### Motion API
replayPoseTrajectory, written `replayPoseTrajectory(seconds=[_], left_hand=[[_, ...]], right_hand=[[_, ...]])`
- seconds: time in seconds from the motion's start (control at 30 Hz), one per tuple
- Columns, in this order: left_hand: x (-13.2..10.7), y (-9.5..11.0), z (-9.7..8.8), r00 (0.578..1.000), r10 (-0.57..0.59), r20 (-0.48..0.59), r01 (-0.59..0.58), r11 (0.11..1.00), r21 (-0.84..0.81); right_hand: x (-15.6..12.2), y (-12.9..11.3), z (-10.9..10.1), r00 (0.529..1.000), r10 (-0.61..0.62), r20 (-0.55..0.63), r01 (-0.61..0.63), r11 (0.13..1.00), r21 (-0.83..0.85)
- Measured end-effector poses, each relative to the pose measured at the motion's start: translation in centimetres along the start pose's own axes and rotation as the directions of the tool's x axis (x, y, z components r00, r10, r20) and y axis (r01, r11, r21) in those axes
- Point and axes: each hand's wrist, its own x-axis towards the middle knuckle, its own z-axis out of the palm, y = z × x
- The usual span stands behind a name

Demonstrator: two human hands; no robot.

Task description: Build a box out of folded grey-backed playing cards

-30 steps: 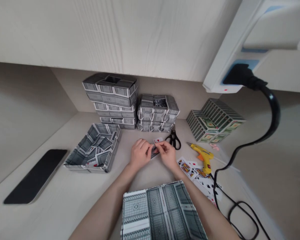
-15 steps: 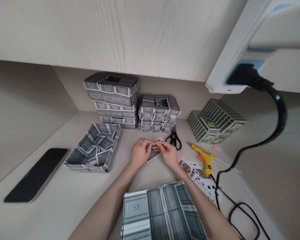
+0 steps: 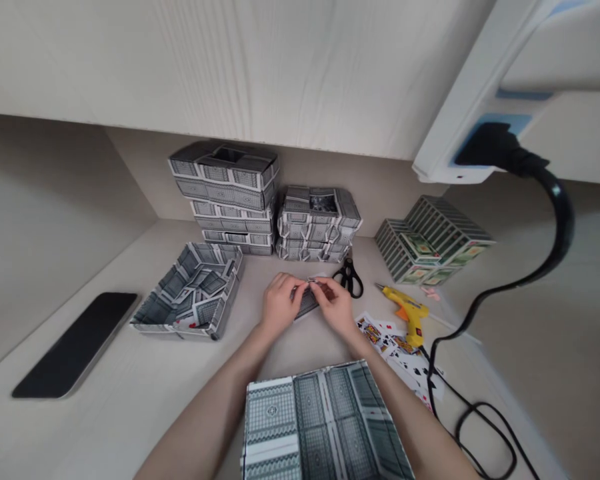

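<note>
My left hand point(image 3: 279, 305) and my right hand point(image 3: 336, 305) meet at the middle of the desk, fingers pinched on a folded playing card point(image 3: 307, 301) with a grey patterned back. The card lies low over the desk top, partly hidden by my fingers. A box made of cards point(image 3: 325, 423) sits close to me between my forearms. Loose face-up cards point(image 3: 387, 337) lie just right of my right wrist.
Two stacks of card boxes point(image 3: 227, 197) point(image 3: 317, 223) stand at the back wall, an open card tray point(image 3: 193, 293) to the left. Black scissors point(image 3: 350, 279), a yellow glue gun point(image 3: 405, 312) with black cable point(image 3: 480, 420), card decks point(image 3: 430, 247) and a dark phone point(image 3: 77, 343) lie around.
My fingers have worked the card between them, folding it tighter; its red face showing earlier is now hidden. The hands stayed in place.
</note>
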Motion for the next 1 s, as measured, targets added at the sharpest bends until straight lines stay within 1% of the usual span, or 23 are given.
replayPoseTrajectory(seconds=[0.07, 0.17, 0.23, 0.33, 0.47, 0.6, 0.67, 0.8, 0.9, 0.97, 1.0], left_hand=[[0.0, -0.2, 0.3, 0.994, -0.101, -0.042, 0.097, 0.991, -0.094], [0.1, -0.4, 0.7, 0.975, -0.218, -0.044, 0.205, 0.955, -0.213], [0.1, -0.4, 0.7, 0.972, -0.234, -0.016, 0.223, 0.944, -0.241], [0.1, -0.2, 0.5, 0.981, -0.191, 0.031, 0.193, 0.949, -0.248], [0.2, -0.1, 0.1, 0.995, -0.073, 0.066, 0.085, 0.978, -0.192], [0.2, -0.1, -0.2, 0.999, 0.014, 0.038, -0.011, 0.997, -0.077], [0.2, -0.1, -0.3, 0.999, 0.033, 0.031, -0.033, 0.999, 0.010], [0.2, 0.3, -0.4, 0.996, 0.076, 0.052, -0.083, 0.986, 0.145], [0.1, 0.4, -0.4, 0.996, 0.076, 0.048, -0.083, 0.980, 0.181], [0.0, 0.3, -0.3, 0.998, 0.055, 0.036, -0.061, 0.982, 0.177], [0.0, 0.2, -0.3, 0.998, 0.046, 0.034, -0.051, 0.985, 0.167]], right_hand=[[0.3, 0.2, -0.1, 0.999, 0.033, 0.032, -0.034, 0.999, 0.036], [0.6, 0.4, -0.2, 0.986, 0.092, 0.142, -0.109, 0.987, 0.122], [0.6, 0.4, -0.2, 0.972, 0.144, 0.186, -0.177, 0.967, 0.180], [0.5, 0.6, -0.2, 0.965, 0.185, 0.188, -0.227, 0.946, 0.232], [0.3, 0.9, -0.1, 0.973, 0.151, 0.177, -0.187, 0.960, 0.210], [0.0, 0.9, 0.0, 0.983, 0.099, 0.153, -0.126, 0.975, 0.182], [-0.2, 0.8, 0.1, 0.991, 0.059, 0.121, -0.074, 0.989, 0.130], [-0.5, 0.6, 0.0, 0.996, -0.045, 0.074, 0.049, 0.998, -0.050], [-0.5, 0.4, -0.3, 0.988, -0.127, 0.091, 0.139, 0.978, -0.153], [-0.6, 0.2, -0.4, 0.984, -0.141, 0.105, 0.156, 0.975, -0.160], [-0.6, 0.2, -0.4, 0.986, -0.129, 0.104, 0.143, 0.979, -0.147]])
